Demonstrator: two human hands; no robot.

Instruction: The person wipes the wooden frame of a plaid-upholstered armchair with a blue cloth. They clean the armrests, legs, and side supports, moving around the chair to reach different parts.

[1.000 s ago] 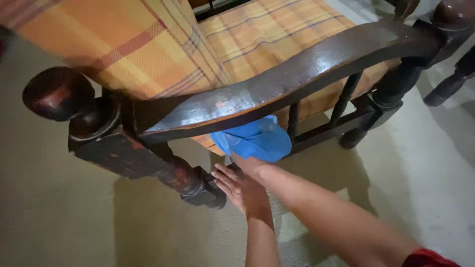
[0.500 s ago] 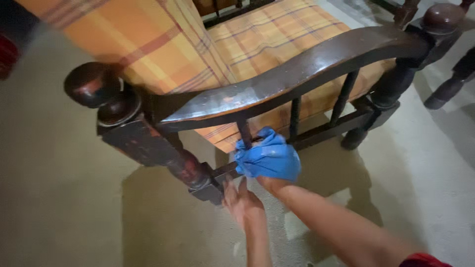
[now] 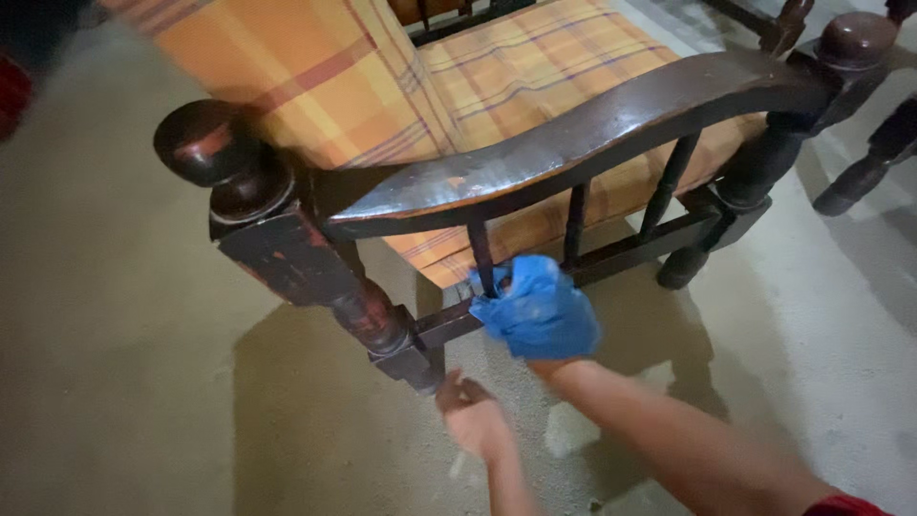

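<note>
Pressing a crumpled blue cloth [image 3: 540,311] against a dark turned wooden spindle [image 3: 480,253] under the chair's dark wooden armrest [image 3: 573,143], the right hand [image 3: 546,355] is clamping its fingers on it, seemingly for wiping. The left hand [image 3: 475,420] is hovering beside the chair leg [image 3: 382,330], fingers loosely curled, holding nothing visible.

Narrow gaps between spindles [image 3: 576,222], armrest [image 3: 573,134] above, rail [image 3: 626,250] below.

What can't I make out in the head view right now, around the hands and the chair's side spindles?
- Right hand: covered by the blue cloth, so its fingers and grip are hidden.
- Left hand: motion-blurred; fingers unclear.
- Front spindle: its lower end is behind the cloth.
- Chair's far side: cut off by the top edge.
</note>
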